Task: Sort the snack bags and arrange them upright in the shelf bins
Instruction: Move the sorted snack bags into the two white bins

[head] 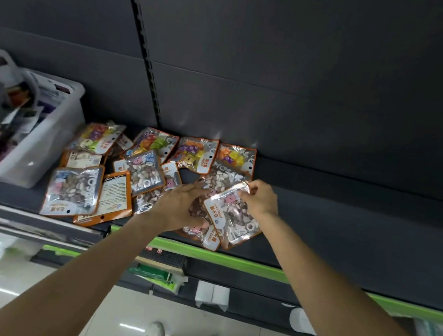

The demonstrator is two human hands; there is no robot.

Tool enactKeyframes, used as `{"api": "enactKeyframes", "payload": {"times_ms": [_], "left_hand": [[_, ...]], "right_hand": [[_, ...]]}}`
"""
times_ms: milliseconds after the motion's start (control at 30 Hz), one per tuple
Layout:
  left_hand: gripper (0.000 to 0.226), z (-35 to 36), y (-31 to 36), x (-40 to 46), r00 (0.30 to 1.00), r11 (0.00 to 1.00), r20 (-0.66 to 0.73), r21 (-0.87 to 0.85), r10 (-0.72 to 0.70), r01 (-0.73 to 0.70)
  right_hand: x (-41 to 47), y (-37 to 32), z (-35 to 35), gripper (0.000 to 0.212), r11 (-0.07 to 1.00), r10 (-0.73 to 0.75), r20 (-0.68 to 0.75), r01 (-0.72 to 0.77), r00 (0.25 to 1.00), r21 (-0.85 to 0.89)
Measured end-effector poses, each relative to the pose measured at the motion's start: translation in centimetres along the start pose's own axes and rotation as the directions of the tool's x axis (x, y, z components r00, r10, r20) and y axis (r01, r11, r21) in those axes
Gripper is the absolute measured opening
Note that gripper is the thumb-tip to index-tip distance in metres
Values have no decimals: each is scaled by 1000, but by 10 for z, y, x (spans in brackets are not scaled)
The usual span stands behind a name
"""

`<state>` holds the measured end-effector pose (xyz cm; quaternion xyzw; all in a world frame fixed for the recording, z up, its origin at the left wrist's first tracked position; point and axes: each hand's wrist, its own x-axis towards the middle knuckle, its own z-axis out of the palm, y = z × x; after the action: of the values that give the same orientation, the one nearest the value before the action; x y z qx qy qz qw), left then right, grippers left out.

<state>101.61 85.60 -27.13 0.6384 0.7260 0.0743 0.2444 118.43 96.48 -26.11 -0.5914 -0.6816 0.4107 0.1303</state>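
Up on the dark shelf point(349, 211), my right hand point(262, 199) pinched the top corner of a clear stone-candy bag point(232, 219) between thumb and fingers, the bag's far end lifted and its long axis running from that corner back toward me and to the right. My left hand point(179, 207) lay flat with its fingers nearly straight and spread, pressing on another stone-candy bag point(201, 232) lying just beside and partly under the first. On the held bag I could read "STONE CANDY" in orange along its white label strip, with part of large silver letters near its lower edge; the same silver lettering read "MOSAIK" on a bag point(73, 191) at the left of the pile. The pile lay flat and scattered across the shelf, some bags face down showing an orange-bordered back panel point(113, 196) with print too small to read. Four bags of bright wrapped sweets point(194, 153) lay along the rear, tops pointing away from me. A white bin point(49, 132) stuffed with other packets stood at the left end of the shelf.
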Motion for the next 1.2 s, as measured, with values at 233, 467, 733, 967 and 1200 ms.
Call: {"api": "enactKeyframes", "payload": {"times_ms": [233, 467, 733, 967, 1200], "left_hand": [[78, -2, -4, -4, 998, 996, 56, -86, 29, -24], [77, -8, 2, 1, 996, 993, 58, 103, -72, 66], [89, -19, 14, 20, 973, 955, 166, 274, -162, 112], [70, -20, 25, 28, 964, 955, 126, -154, -234, 252], [25, -39, 46, 19, 951, 863, -219, -498, -218, 83]], "right_hand": [[5, -9, -3, 37, 990, 104, -47, -99, 993, 97], [-11, 4, -38, 25, 997, 9, -141, 1, 990, 74], [-33, 8, -73, 19, 957, -226, -187, 183, 956, -224], [-48, 7, -94, 13, 922, -271, -227, 184, 936, -340], [-58, -1, -99, 15, 888, -329, -217, 224, 919, -401]]}}
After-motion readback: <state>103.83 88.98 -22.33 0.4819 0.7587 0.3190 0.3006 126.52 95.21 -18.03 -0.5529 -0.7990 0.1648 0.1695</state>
